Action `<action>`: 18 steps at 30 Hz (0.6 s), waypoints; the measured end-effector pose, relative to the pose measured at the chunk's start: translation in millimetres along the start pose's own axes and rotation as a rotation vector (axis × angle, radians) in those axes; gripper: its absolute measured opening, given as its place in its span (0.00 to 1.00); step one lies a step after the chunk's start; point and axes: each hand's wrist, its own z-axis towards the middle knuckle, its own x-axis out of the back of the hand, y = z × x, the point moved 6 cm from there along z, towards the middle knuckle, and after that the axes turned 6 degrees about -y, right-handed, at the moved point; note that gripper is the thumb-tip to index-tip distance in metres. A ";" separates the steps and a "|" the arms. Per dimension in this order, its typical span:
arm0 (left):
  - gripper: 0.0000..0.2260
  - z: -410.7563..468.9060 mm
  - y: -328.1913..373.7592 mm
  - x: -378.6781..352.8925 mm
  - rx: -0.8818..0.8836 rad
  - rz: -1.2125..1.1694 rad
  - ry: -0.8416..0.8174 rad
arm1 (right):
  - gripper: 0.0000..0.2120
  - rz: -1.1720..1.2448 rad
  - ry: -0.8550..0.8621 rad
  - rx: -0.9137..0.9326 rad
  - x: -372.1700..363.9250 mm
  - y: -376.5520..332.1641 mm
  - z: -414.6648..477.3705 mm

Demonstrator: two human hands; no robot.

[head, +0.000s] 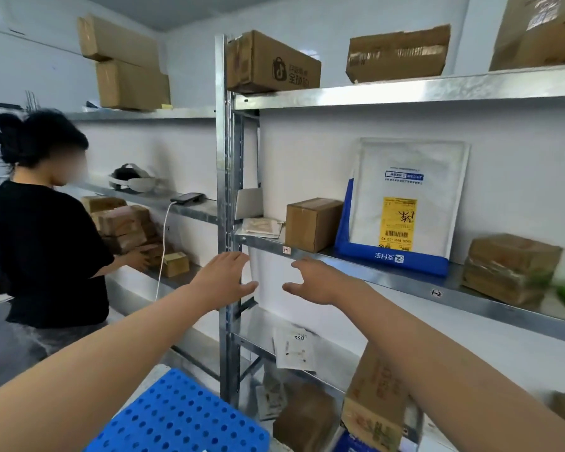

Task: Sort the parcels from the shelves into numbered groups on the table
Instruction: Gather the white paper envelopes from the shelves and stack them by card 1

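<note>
Both my hands reach toward the metal shelf rack [356,267]. My left hand [224,277] is open in front of the rack's upright post. My right hand [320,282] is open just below the middle shelf's front edge. Neither holds anything. On the middle shelf stand a small brown box [312,223], a flat pale packet [261,226], a large white and blue mailer with a yellow label [405,203] leaning on the wall, and a taped brown parcel [512,267]. A white packet [294,349] lies on the shelf below.
Brown boxes [271,62] line the top shelf. More parcels [307,415] sit at the rack's bottom. A blue perforated crate [180,419] is low in front of me. A person in black [43,243] handles boxes at the left rack, near a phone [186,199] on its cable.
</note>
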 end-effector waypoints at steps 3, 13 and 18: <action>0.30 -2.8 -7.6 1.2 -0.017 0.001 0.001 | 0.30 -0.010 0.001 -0.013 2.2 -11.0 -0.4; 0.31 59.0 -57.8 17.5 0.006 0.078 0.020 | 0.24 0.023 0.051 -0.022 10.4 -19.7 86.9; 0.29 115.4 -80.9 1.3 0.037 0.114 -0.011 | 0.23 0.131 0.053 -0.045 9.2 -9.0 158.7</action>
